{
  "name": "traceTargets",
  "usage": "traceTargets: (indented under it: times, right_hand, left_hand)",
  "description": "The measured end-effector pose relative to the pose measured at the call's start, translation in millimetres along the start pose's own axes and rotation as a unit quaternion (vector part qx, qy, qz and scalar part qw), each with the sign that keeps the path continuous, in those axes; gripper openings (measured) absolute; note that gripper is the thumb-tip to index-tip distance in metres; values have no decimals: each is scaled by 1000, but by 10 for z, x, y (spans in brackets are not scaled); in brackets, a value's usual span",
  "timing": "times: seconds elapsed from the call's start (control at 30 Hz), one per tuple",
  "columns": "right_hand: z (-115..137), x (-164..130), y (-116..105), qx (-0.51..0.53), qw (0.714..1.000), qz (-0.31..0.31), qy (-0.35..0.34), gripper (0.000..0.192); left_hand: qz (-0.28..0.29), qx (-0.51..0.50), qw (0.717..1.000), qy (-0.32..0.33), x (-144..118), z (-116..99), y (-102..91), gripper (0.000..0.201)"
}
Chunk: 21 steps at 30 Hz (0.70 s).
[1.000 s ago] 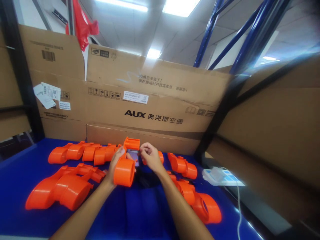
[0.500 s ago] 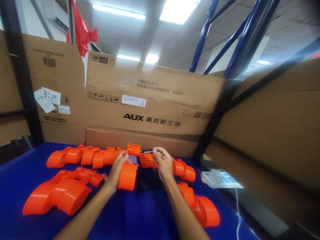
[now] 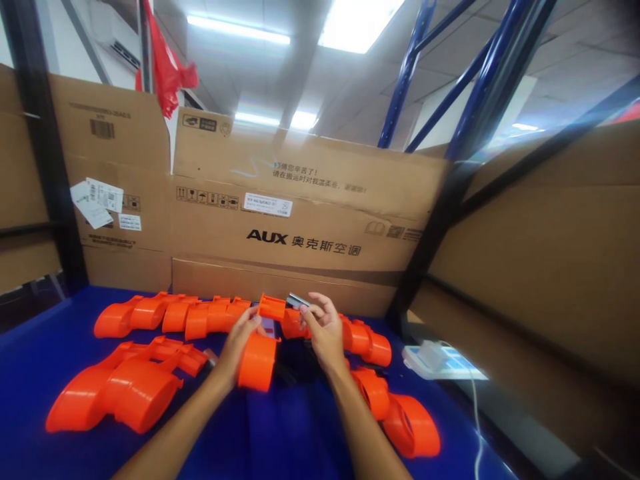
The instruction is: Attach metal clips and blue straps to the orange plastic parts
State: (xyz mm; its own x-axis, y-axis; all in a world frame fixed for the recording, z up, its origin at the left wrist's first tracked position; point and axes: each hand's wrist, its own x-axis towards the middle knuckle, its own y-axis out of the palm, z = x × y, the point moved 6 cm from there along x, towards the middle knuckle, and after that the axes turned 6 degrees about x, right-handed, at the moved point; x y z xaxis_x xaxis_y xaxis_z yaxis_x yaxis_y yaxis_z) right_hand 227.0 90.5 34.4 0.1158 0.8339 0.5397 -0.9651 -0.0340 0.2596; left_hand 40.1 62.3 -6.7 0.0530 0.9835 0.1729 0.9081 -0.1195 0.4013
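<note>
Blue table [image 3: 300,433] — orange plastic parts [image 3: 120,387] and a white device [image 3: 435,357] on it.

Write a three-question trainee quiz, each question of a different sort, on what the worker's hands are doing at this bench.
1. True or false: the left hand grips an orange plastic part.
2. What does the right hand pinch? A) small dark flat piece B) red bag C) cable
3. What colour is the bench top?

Key: 1 true; 2 A; 3 blue.
</note>
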Motion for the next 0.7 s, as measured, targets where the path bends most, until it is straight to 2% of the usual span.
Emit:
traceTargets:
  times: [0.17, 0.5, 0.7]
  right_hand:
    - [23, 11, -37, -35, 999, 5, -14, 34]
    - [15, -21, -17, -39, 999, 12, 0, 32]
    - [71, -15, -10, -71, 997, 11, -40, 30]
  left_hand:
    - [-22, -11, 1000, -4, 11, 28, -43, 51]
    - [-9, -21, 1000, -13, -5, 26, -10, 47]
    - [-6, -60, 996, -61, -40, 34, 18, 49]
